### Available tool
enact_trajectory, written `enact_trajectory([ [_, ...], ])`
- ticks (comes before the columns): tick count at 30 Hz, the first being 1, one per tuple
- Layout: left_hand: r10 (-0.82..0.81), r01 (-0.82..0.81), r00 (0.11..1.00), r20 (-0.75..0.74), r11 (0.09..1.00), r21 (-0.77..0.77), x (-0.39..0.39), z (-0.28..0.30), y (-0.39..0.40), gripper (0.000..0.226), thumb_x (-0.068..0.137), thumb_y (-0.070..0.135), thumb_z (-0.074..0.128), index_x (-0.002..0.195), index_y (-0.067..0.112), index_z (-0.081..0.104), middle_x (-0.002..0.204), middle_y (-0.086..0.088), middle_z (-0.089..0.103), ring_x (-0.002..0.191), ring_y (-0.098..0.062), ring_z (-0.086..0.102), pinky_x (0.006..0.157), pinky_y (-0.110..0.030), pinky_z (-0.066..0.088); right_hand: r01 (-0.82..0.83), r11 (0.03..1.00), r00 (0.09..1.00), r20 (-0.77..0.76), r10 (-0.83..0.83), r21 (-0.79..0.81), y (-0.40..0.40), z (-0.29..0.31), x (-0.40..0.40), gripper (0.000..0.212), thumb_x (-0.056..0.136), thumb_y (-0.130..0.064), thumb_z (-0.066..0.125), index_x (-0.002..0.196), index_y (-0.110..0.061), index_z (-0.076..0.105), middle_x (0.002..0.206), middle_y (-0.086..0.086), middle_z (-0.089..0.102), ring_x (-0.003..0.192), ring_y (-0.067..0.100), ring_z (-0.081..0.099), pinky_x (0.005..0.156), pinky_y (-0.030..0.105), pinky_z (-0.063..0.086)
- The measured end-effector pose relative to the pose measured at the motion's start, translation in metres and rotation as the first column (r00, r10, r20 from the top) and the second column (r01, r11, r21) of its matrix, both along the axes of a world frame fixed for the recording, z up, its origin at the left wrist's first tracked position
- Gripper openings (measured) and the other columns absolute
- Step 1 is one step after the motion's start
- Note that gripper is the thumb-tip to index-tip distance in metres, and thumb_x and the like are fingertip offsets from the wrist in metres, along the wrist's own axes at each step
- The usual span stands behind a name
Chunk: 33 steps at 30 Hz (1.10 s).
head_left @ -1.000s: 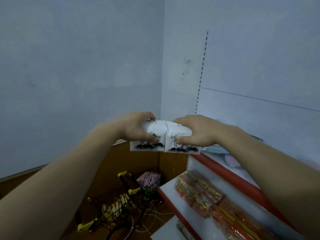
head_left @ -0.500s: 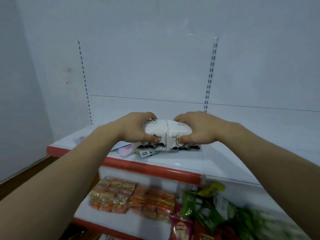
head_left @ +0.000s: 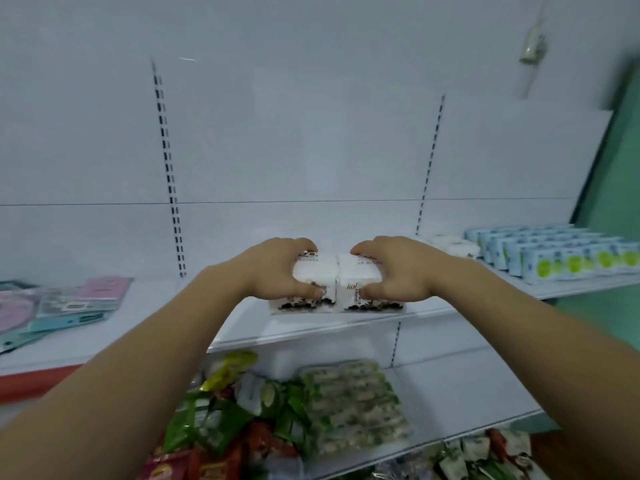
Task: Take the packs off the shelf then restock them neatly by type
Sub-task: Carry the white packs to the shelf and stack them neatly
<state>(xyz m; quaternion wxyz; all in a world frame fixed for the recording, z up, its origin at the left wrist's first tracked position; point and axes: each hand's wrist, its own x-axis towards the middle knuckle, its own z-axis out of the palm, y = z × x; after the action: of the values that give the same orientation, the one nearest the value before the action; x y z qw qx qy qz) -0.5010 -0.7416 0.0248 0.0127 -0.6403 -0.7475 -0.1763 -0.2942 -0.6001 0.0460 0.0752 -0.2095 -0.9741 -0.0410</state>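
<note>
I hold two white tissue packs with black print side by side over the white top shelf (head_left: 311, 327). My left hand (head_left: 277, 268) grips the left white pack (head_left: 311, 285) from above. My right hand (head_left: 398, 271) grips the right white pack (head_left: 356, 285) the same way. The two packs touch each other, and their lower edges sit at or just above the shelf surface; I cannot tell which. More white packs (head_left: 453, 245) lie on the shelf at the right, next to a row of blue and green packs (head_left: 561, 258).
Flat pink and teal packets (head_left: 59, 303) lie on the top shelf at the left. The shelf below holds green snack bags (head_left: 221, 417) and a clear pack of green-and-white sweets (head_left: 349, 407). A green wall (head_left: 616, 188) bounds the right side.
The view has swung right, from the floor corner to the shelf front. Both hands keep the two white packs together and now hold them over the middle of the top shelf.
</note>
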Motion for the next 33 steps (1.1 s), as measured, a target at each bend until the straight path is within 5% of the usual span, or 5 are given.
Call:
enact_trajectory([
  [9,-0.144,0.14,0.986,-0.084,0.989,-0.044,0.103,-0.031,0.155,0.082,0.074,0.067,0.072,0.141,0.03,0.042,0.126,0.005,0.057,0.113,-0.018,0.051,0.095,-0.04,0.047,0.183,0.982,0.983,-0.007,-0.184,-0.033,0.118,-0.033,0.12,0.076,0.082,-0.051,0.069,0.149,-0.033,0.037,0.135,0.0,0.051,0.122,0.022,0.048,0.101,0.04,0.044],
  [20,-0.125,0.126,0.985,-0.117,0.992,0.0,0.123,-0.051,0.323,0.081,0.076,0.073,0.065,0.141,0.031,0.042,0.131,0.005,0.054,0.124,-0.019,0.047,0.094,-0.039,0.046,0.307,0.951,0.952,0.01,-0.307,-0.027,0.276,-0.037,0.151,0.077,0.084,-0.041,0.071,0.15,-0.031,0.033,0.143,-0.002,0.044,0.132,0.021,0.036,0.107,0.043,0.04],
  [29,0.007,-0.018,0.979,-0.204,0.999,-0.05,0.121,-0.072,0.373,0.076,0.079,0.074,0.057,0.138,0.03,0.041,0.126,0.006,0.052,0.122,-0.018,0.039,0.088,-0.039,0.047,0.244,0.965,0.97,0.04,-0.241,-0.099,0.371,-0.054,0.13,0.075,0.085,-0.034,0.072,0.149,-0.035,0.033,0.144,-0.005,0.039,0.136,0.018,0.029,0.107,0.041,0.039],
  [33,0.106,-0.118,0.974,-0.2,0.992,-0.049,0.125,-0.081,0.379,0.077,0.08,0.072,0.058,0.141,0.027,0.042,0.133,0.003,0.047,0.126,-0.02,0.033,0.097,-0.043,0.047,0.124,0.984,0.991,0.075,-0.115,-0.13,0.398,-0.062,0.119,0.074,0.087,-0.032,0.071,0.15,-0.031,0.033,0.146,-0.002,0.039,0.138,0.02,0.029,0.111,0.04,0.034],
])
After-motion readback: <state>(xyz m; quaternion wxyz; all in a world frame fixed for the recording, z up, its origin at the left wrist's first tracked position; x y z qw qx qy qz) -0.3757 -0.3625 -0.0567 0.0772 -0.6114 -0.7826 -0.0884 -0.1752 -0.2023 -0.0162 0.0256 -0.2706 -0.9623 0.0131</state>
